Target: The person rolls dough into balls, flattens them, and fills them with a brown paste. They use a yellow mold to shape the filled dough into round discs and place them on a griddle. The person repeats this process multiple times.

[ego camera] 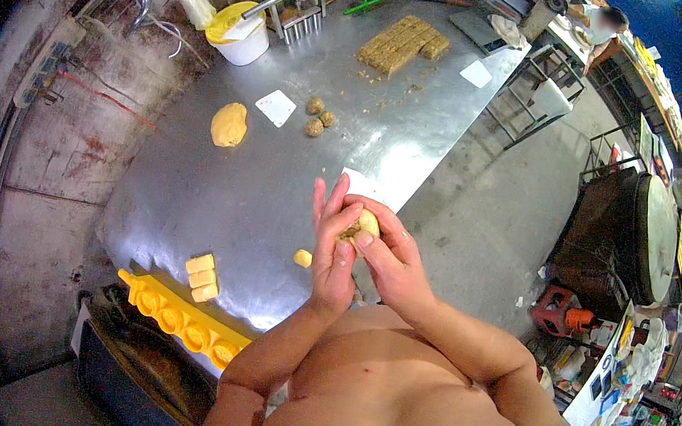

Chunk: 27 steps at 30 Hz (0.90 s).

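A piece of pale dough with brown filling showing in its opening is held between both hands above the near edge of the metal table. My left hand cups it from the left, fingers raised. My right hand wraps its other side, thumb pressed at the opening. Just left of my left hand lies a small dough ball. Further off sit several brown filling balls, a larger dough lump and a white scraper. Three dough pieces lie beside a yellow mold with round cavities.
A scored brown slab, another white scraper and a dark flat device are at the far end. A white bucket with yellow lid stands by a metal rack. Rightward are a metal stool and another person.
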Each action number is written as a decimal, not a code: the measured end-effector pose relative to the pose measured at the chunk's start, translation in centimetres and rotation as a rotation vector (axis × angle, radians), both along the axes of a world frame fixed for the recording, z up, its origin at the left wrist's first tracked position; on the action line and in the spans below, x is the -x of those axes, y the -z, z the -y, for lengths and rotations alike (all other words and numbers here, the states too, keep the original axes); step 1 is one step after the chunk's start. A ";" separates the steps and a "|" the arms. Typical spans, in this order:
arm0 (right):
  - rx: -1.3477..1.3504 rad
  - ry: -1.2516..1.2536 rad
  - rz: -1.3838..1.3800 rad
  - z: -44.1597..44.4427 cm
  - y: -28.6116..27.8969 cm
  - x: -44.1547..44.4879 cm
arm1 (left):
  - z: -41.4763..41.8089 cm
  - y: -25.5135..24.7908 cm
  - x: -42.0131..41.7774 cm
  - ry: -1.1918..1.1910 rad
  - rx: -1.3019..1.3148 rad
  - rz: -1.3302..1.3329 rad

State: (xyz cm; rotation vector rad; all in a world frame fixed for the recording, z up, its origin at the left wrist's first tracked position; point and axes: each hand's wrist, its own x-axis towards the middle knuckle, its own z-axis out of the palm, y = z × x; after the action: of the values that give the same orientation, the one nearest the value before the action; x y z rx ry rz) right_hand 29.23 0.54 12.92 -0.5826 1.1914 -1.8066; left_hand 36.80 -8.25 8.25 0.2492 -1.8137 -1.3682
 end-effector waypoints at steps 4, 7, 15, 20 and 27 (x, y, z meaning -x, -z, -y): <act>-0.063 0.001 -0.057 0.0 -0.3 -0.2 | -0.2 0.4 -0.2 -0.009 -0.003 -0.004; 0.031 0.015 0.137 -0.2 0.6 0.0 | 0.2 -0.9 -0.6 0.048 -0.048 0.066; 0.153 0.006 0.559 0.7 0.4 0.3 | 1.2 -0.3 -0.8 0.096 -0.015 0.082; 0.069 0.072 0.552 0.9 0.6 0.1 | 0.5 1.0 -0.6 0.054 -0.050 0.069; 0.246 0.094 0.500 1.0 0.6 1.4 | 0.0 -0.4 -0.4 -0.007 -0.073 0.071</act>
State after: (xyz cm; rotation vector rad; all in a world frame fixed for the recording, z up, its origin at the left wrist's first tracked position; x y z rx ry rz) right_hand 27.79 -0.49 12.30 -0.1864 0.6733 -2.0379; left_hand 37.22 -8.27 8.68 0.3463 -1.8213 -1.4389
